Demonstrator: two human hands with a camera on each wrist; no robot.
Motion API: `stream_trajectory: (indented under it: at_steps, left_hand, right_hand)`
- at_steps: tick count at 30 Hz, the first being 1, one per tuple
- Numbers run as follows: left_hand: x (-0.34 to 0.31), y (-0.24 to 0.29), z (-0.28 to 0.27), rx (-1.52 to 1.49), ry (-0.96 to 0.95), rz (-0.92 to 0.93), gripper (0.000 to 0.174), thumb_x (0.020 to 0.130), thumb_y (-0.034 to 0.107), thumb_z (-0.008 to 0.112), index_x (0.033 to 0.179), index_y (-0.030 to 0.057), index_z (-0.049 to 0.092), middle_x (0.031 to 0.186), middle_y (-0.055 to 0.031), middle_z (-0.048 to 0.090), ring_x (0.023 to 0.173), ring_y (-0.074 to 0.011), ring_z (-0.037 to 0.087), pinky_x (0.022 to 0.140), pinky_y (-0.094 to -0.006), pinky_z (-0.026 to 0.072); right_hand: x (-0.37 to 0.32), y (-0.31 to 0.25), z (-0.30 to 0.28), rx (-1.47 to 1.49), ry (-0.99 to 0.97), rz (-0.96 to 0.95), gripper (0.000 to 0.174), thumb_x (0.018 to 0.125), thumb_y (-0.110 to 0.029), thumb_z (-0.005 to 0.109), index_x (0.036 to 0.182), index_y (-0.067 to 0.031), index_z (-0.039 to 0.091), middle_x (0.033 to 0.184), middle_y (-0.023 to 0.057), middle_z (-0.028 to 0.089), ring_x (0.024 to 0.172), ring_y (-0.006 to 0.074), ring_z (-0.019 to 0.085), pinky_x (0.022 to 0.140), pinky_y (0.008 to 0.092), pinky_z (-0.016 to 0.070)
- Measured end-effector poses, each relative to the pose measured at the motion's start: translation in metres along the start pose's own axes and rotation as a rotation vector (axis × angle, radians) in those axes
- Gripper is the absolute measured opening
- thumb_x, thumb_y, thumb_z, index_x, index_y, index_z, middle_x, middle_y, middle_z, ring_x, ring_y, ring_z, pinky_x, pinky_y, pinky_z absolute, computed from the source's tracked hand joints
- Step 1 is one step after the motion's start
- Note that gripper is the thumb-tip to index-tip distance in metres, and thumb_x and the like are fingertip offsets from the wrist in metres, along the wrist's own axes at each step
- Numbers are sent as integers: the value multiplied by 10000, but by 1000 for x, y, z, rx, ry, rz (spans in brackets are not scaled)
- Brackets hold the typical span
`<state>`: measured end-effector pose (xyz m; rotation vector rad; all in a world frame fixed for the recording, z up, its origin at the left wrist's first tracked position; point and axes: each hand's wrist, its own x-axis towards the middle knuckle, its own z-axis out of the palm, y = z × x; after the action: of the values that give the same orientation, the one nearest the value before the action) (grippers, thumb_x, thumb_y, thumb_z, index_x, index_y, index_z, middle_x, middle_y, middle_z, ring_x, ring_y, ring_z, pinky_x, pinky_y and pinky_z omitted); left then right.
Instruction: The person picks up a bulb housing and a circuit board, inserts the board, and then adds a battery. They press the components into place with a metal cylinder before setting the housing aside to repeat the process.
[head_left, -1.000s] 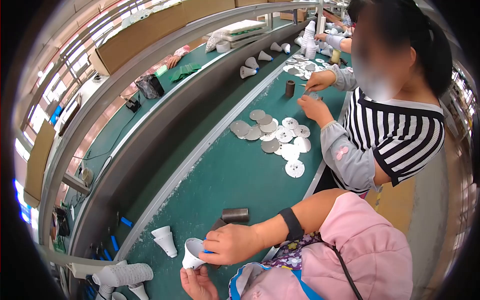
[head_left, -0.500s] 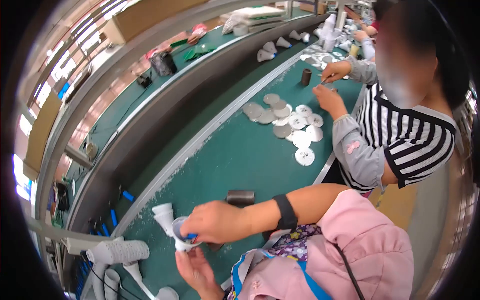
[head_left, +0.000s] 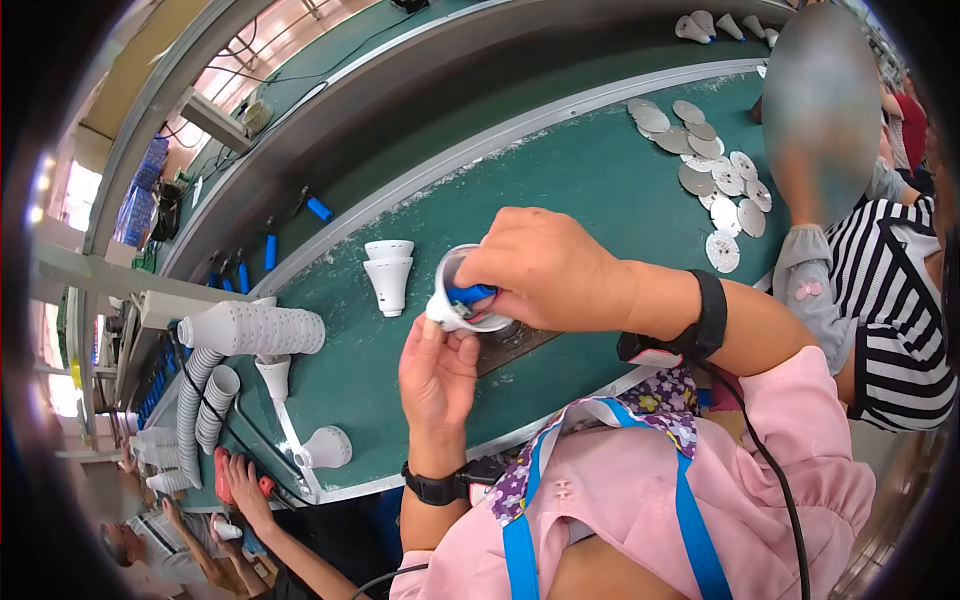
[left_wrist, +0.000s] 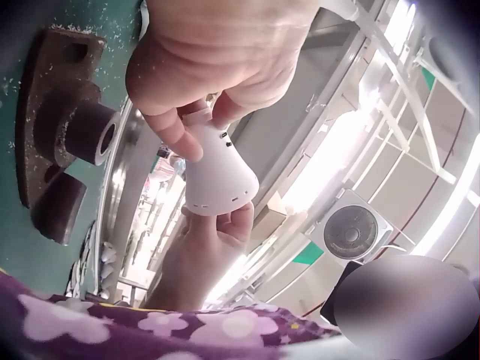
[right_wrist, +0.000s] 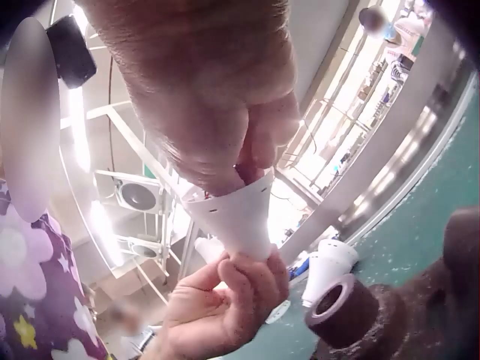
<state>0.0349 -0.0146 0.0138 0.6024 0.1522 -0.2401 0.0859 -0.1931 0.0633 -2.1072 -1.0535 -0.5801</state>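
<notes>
My left hand (head_left: 437,385) pinches the narrow neck of a white cone-shaped lamp housing (left_wrist: 217,180), held up over the green table with its wide mouth toward my right hand. Small slots run round its rim, seen in both wrist views. Fingers of my right hand (head_left: 545,265) reach into the mouth and grip a blue-wrapped part (head_left: 470,294), partly hidden by the fingers and the housing wall. Beneath the hands lies a brown metal fixture (left_wrist: 64,135) with a round hollow post. Two nested white housings (head_left: 388,285) stand left of the hands.
Stacked white housings (head_left: 265,328) lie at the left, near a red tool (head_left: 222,480) under another person's hand. Blue parts (head_left: 270,250) lie in the sunken channel beyond the table's metal edge. Round discs (head_left: 722,250) are spread at the right, beside a person in stripes (head_left: 895,300).
The head view has swung left, so the table's things appear farther right. My right fingers, with the blue part, have gone from the housing's rim into its mouth. The left hand keeps hold underneath.
</notes>
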Motion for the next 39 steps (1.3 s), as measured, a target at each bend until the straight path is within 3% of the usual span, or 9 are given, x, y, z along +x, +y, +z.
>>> stream_trajectory:
  at_steps: [7,10,14,20,24,26,33,38,39]
  left_hand:
    - [1,-22,5,56,42,-59,329,889,64,453,1211,2,433,1031,-122,554,847,-177,592,719,-286,541]
    - [0,-25,1,492,-109,-13,428,825,-25,491,1246,0,413,1094,-109,506,824,-125,587,651,-223,521]
    - [1,-25,-2,895,-52,161,443,738,-92,579,1167,-20,496,1109,-86,483,616,-65,540,514,-171,462]
    - [5,-23,-27,1171,-103,294,259,775,-13,564,1032,-25,534,962,-39,555,639,-60,563,486,-178,437]
    - [7,-31,-45,1173,-125,379,233,768,-13,572,997,-14,532,910,-38,569,623,-63,558,502,-187,446]
    - [7,-34,-45,1134,-121,335,413,718,-5,640,1113,-7,519,992,-67,549,721,-73,561,586,-199,460]
    - [11,-31,-45,1278,-157,396,448,742,1,623,1167,3,482,1052,-90,557,809,-135,598,644,-229,484]
    - [-3,-4,-11,400,-288,-124,541,785,64,568,1277,8,350,1034,-107,564,837,-209,619,614,-243,519]
    - [-4,2,-2,399,-282,-124,541,785,64,568,1277,8,350,1034,-107,564,837,-209,619,614,-243,519]
  right_hand:
    - [-9,-1,-15,-100,-268,35,125,634,-142,641,719,-119,553,667,2,561,677,222,499,587,351,373]
    - [-7,-1,-14,-197,-319,-24,117,603,-142,635,669,-119,542,637,-8,561,665,196,490,558,333,337]
    - [-2,-2,-7,-323,-432,-74,111,572,-167,631,612,-122,538,573,-26,546,675,168,494,542,311,312]
    - [13,-11,2,-365,-545,-138,99,564,-170,640,600,-117,564,558,-22,555,679,165,504,537,312,306]
    - [25,-14,5,-386,-682,-138,105,556,-166,654,611,-110,584,563,-15,566,692,172,513,548,313,319]
    - [28,-14,5,-396,-743,-118,109,555,-158,662,614,-102,588,575,-8,574,722,179,525,562,315,336]
    - [29,-16,5,-335,-764,-76,96,566,-146,652,611,-93,585,616,6,594,762,190,536,578,319,350]
    - [27,-15,6,-298,-784,-56,88,600,-163,623,624,-87,583,627,21,596,769,192,526,603,323,355]
    - [27,-14,6,-292,-786,-57,88,600,-163,623,624,-87,583,627,21,596,769,192,526,603,323,355]
